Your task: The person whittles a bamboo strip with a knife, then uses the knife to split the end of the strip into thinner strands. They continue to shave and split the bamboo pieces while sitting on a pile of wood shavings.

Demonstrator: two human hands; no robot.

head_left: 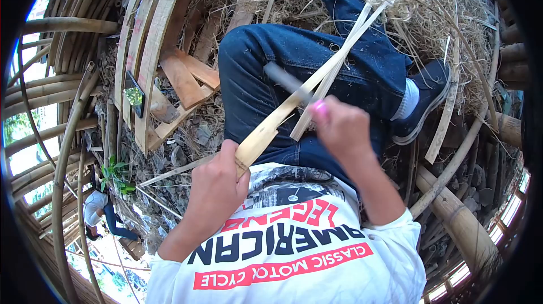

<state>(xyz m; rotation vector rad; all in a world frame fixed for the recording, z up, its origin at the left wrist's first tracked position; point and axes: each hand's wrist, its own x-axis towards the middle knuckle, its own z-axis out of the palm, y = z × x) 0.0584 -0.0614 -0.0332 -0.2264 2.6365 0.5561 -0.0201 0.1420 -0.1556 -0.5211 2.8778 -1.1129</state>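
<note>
My left hand (218, 182) is closed round the near, wide end of a pale bamboo strip (266, 135). The strip runs up and to the right across my lap. My right hand (341, 128) grips the pink handle of a knife (288, 82). The blade, blurred by motion, lies across the strip and points to the upper left. A second pale strip (334, 75) lies beside the first, its near end close to my right hand.
Wooden planks (148, 38) stand at the left, with a phone (134, 95) resting on them. Shavings (452, 15) are heaped at the upper right. Thick bamboo poles (464, 227) lie at the lower right. Another person (95, 210) is at the lower left.
</note>
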